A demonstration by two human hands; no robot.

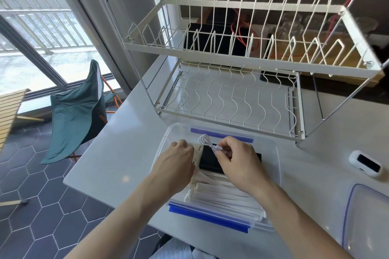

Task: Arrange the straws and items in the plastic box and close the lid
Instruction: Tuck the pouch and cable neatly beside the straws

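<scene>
A clear plastic box (279, 166) with blue clips stands on the white table in front of me. Several white wrapped straws (223, 194) lie in its near half. A black flat item (210, 162) rests in the far half, partly hidden by my hands. My right hand (237, 160) pinches a coiled white cable (205, 140) above the black item. My left hand (179, 160) reaches into the box at its left side, fingers curled down over a white packet (197, 150); what it grips is hidden. The clear lid (366, 216) lies to the right on the table.
A white two-tier wire dish rack (231, 94) stands just behind the box. A small white device (365, 163) with a black face lies at the right. The table edge runs along the left, with a green folding chair (77, 109) on the floor beyond.
</scene>
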